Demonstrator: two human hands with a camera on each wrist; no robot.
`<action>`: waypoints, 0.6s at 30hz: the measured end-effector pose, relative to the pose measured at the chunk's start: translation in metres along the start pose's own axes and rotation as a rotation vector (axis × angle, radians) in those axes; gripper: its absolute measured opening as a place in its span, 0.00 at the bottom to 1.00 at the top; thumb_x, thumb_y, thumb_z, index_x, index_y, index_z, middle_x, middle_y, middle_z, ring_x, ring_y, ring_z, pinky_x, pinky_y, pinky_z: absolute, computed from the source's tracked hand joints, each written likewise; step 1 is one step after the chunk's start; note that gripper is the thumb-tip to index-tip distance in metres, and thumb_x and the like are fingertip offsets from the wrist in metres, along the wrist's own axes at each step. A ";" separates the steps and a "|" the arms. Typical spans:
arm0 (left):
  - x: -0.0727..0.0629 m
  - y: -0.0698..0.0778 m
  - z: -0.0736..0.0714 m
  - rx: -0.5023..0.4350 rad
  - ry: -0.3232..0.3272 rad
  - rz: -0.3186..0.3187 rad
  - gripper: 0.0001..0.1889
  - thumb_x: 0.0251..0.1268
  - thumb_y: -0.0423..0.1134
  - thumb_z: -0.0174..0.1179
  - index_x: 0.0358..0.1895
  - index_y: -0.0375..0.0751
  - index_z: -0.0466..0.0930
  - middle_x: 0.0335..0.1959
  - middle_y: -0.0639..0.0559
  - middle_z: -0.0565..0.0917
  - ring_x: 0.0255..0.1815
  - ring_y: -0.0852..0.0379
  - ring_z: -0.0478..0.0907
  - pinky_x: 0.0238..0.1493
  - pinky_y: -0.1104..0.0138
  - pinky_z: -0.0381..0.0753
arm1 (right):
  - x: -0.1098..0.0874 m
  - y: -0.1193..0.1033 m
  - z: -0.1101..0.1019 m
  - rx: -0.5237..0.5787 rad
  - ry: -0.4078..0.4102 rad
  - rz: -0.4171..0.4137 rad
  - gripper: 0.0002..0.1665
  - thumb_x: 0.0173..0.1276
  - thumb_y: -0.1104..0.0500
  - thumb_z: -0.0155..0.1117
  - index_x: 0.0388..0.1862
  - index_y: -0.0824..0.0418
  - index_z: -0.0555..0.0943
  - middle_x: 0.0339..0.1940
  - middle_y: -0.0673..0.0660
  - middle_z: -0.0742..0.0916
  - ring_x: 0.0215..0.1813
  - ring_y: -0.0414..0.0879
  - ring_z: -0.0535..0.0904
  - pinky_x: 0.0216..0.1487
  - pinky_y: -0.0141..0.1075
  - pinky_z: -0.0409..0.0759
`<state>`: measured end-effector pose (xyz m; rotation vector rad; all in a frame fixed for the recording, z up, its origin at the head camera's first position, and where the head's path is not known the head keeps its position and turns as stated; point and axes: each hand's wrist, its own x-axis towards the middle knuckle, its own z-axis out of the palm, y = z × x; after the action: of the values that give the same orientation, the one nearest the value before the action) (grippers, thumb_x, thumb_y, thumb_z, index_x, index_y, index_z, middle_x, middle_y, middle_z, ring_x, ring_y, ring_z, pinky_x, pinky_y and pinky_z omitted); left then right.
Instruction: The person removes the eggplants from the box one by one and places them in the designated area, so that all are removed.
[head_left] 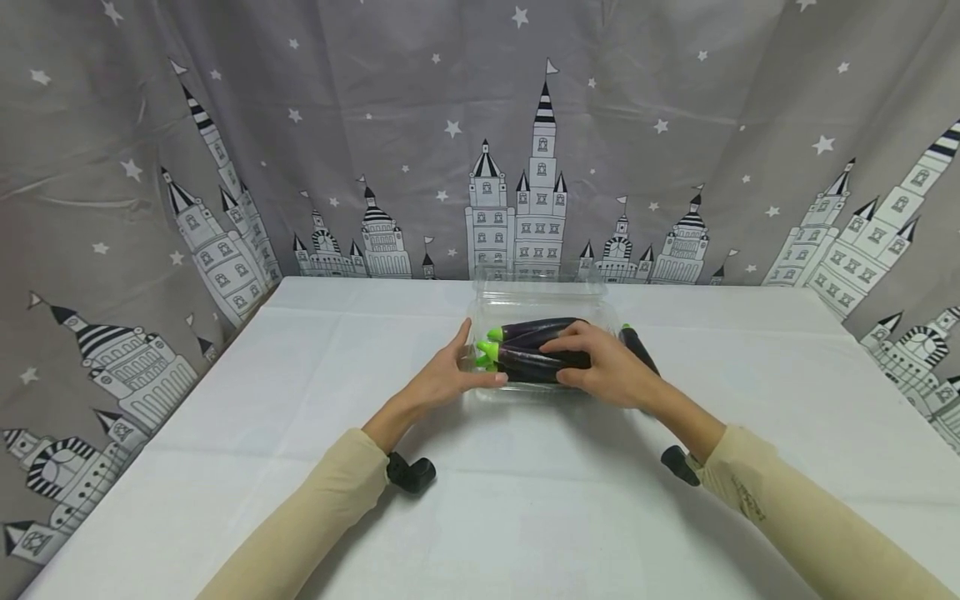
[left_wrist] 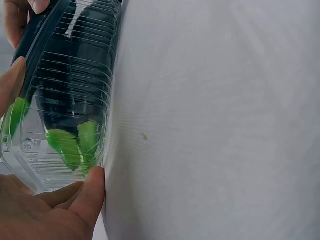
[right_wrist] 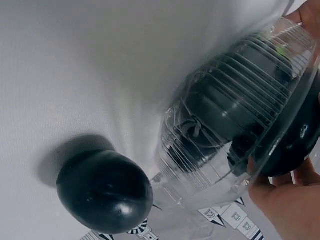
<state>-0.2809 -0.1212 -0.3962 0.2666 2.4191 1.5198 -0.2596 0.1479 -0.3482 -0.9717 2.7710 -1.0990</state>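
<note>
A clear plastic container (head_left: 525, 393) with ribbed walls sits on the table, its lid (head_left: 540, 287) folded open at the back. Several dark purple eggplants (head_left: 543, 327) with green stem ends lie in it, stems to the left. My left hand (head_left: 444, 377) holds the container's left end, thumb along the front rim, another fingertip low on its wall in the left wrist view. With curled fingers my right hand (head_left: 607, 367) grips the right part of an upper eggplant (right_wrist: 295, 145) in the container. Another eggplant (head_left: 639, 346) lies on the table just right of the container.
A white cloth covers the table (head_left: 300, 350). Behind it hangs a grey curtain (head_left: 360, 108) with printed castles and stars. Black wrist devices (head_left: 411, 473) stick out under both sleeves.
</note>
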 end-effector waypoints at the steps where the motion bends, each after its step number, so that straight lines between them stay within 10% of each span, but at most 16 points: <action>1: 0.000 0.000 0.000 0.000 0.000 -0.001 0.61 0.54 0.54 0.73 0.81 0.54 0.33 0.76 0.34 0.55 0.77 0.38 0.48 0.72 0.43 0.51 | -0.001 0.000 0.000 0.005 0.007 0.002 0.23 0.62 0.67 0.68 0.58 0.61 0.83 0.52 0.57 0.81 0.55 0.54 0.76 0.56 0.51 0.73; 18: 0.000 0.000 0.000 -0.007 0.000 -0.017 0.63 0.52 0.55 0.74 0.81 0.57 0.32 0.77 0.36 0.55 0.77 0.40 0.48 0.72 0.44 0.52 | -0.005 0.005 -0.010 0.110 -0.013 -0.038 0.27 0.70 0.67 0.60 0.69 0.59 0.75 0.67 0.61 0.76 0.68 0.58 0.67 0.64 0.58 0.67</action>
<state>-0.2812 -0.1208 -0.3969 0.2449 2.4092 1.5207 -0.2611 0.1594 -0.3452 -1.0185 2.6604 -1.2302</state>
